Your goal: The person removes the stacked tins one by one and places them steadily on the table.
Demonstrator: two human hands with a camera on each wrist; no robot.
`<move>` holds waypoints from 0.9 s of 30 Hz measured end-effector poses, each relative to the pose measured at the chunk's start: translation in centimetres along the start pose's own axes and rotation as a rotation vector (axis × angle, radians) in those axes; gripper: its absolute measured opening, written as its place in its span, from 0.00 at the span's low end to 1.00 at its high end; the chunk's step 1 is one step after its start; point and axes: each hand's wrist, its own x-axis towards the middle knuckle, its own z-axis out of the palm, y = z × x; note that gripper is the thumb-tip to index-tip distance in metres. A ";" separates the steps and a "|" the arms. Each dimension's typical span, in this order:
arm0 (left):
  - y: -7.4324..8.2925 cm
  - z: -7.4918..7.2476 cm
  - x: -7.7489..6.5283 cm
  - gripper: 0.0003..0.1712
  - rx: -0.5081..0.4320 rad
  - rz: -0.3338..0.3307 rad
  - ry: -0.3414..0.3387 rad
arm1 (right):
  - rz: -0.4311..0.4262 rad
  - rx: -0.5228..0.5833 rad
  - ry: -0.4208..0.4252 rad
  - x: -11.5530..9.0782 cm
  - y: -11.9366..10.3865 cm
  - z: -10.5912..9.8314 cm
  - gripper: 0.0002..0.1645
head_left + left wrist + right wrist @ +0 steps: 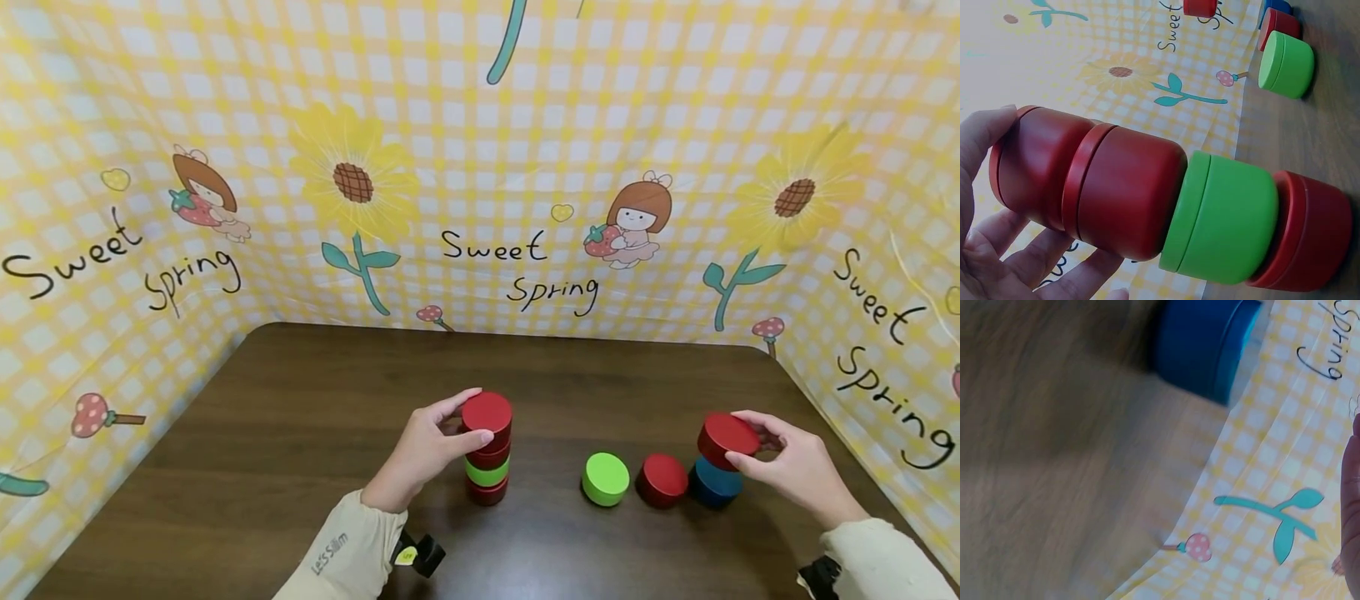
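A stack of small round lidded jars stands left of centre. From the top come a red jar [487, 410], a second red jar [1132, 187], a lime-green jar [1229, 219] and a red jar [1310, 231] at the bottom. My left hand [429, 448] grips the top one by its sides, thumb in front. Farther right, my right hand [798, 468] holds another red jar [727, 437] between thumb and fingers, raised over a blue jar [715, 485]. In the right wrist view the blue jar [1200, 347] shows, but the held red jar does not.
A lime-green jar [606, 479] and a red jar [663, 481] stand on the dark wooden table [337, 375], between the stack and the blue jar. Yellow checked cloth [480, 167] walls in the table's back and sides.
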 end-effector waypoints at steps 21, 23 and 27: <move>0.2 0.0 -0.1 0.33 0.025 0.008 0.004 | 0.129 0.024 0.055 -2.6 4.3 -2.1 0.27; 0.2 0.0 0.0 0.32 0.028 0.002 0.002 | 0.125 0.026 0.071 -2.7 4.7 -2.2 0.23; 0.3 0.0 0.0 0.32 0.035 -0.001 0.006 | 0.109 0.042 0.103 -2.8 5.1 -2.2 0.19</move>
